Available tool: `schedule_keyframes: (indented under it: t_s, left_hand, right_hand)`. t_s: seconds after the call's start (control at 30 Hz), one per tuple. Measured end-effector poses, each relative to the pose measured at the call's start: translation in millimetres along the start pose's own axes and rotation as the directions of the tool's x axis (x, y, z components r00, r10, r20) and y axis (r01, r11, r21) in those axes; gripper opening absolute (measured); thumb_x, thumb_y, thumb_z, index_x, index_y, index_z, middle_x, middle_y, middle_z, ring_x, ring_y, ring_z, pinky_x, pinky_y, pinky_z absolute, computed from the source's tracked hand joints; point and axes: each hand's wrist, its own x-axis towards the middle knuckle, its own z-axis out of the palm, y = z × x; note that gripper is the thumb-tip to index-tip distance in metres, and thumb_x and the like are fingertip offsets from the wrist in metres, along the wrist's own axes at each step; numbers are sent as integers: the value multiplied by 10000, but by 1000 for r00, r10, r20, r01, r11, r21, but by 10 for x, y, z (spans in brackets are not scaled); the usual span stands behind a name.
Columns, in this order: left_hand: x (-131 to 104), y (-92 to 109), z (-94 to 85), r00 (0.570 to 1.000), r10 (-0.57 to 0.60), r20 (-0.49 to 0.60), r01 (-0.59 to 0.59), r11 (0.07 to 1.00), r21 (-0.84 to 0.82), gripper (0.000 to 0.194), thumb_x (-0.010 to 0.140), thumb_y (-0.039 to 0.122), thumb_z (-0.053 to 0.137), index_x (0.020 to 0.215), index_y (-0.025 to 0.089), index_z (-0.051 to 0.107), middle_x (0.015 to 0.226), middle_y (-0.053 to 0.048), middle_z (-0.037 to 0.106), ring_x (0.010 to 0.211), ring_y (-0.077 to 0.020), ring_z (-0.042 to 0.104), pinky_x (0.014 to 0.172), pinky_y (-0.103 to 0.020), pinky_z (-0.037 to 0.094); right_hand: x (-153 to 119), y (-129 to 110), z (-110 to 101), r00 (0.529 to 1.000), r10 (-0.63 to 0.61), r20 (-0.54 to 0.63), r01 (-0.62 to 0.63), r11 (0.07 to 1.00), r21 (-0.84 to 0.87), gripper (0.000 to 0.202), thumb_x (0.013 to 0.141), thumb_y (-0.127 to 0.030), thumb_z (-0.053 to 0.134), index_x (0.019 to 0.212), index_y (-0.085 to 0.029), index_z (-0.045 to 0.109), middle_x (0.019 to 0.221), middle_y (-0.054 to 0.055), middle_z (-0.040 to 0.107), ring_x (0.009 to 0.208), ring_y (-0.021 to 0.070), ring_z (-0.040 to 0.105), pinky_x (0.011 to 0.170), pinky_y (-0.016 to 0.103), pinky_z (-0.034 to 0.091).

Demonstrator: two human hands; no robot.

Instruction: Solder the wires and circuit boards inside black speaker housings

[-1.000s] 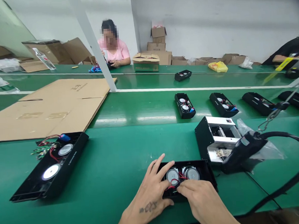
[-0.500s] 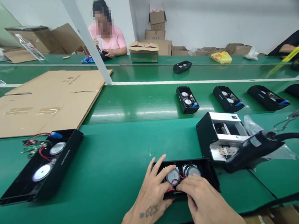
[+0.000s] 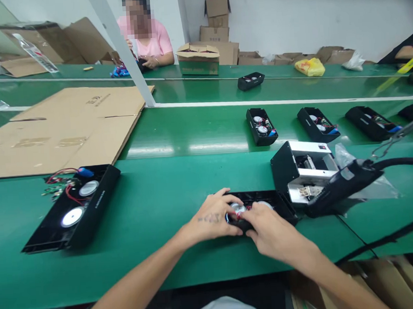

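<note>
A black speaker housing (image 3: 281,201) lies open side up on the green bench in front of me, with two round silver speakers inside. My left hand (image 3: 219,214) is closed around the housing's left end, its fingers reaching in over the rim. My right hand (image 3: 272,227) bends over the front wall, thumb and fingers pinched at the red wires (image 3: 238,214) beside the left speaker (image 3: 237,207). Both hands' fingertips are close together there and partly cover the wires. The right speaker (image 3: 264,205) is half hidden behind my right hand.
A silver-and-black machine (image 3: 305,171) stands right of the housing, a black cabled tool (image 3: 345,188) beside it. Another open housing (image 3: 77,209) lies left, its circuit board hanging out. Flattened cardboard (image 3: 68,130) and several housings lie farther back. A person in pink (image 3: 147,44) sits opposite.
The view has shifted, so the bench appears higher and more of my arms shows. My left hand's raised fingers have curled down over the housing's left end. My right hand stays at the wires.
</note>
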Motion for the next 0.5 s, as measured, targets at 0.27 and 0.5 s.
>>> schedule_keyframes:
  t_s: [0.27, 0.5]
  left_hand:
    - [309, -55, -318, 981, -93, 169, 116, 984, -136, 719, 544, 433, 1034, 1192, 255, 782, 1101, -8, 828, 996, -247, 791, 736, -247, 547]
    - [313, -11, -282, 983, -95, 159, 122, 978, -170, 600, 570, 418, 1007, 1089, 219, 779, 1057, 1, 796, 875, -189, 746, 679, -232, 492]
  right_hand:
    - [350, 93, -408, 997, -30, 65, 24, 995, 92, 201, 731, -254, 834, 929, -224, 807, 739, -6, 733, 657, 181, 605, 579, 303, 332]
    - [352, 74, -320, 999, -43, 5, 42, 991, 129, 194, 714, -206, 846, 906, -223, 819, 757, -22, 760, 710, 176, 622, 603, 296, 324]
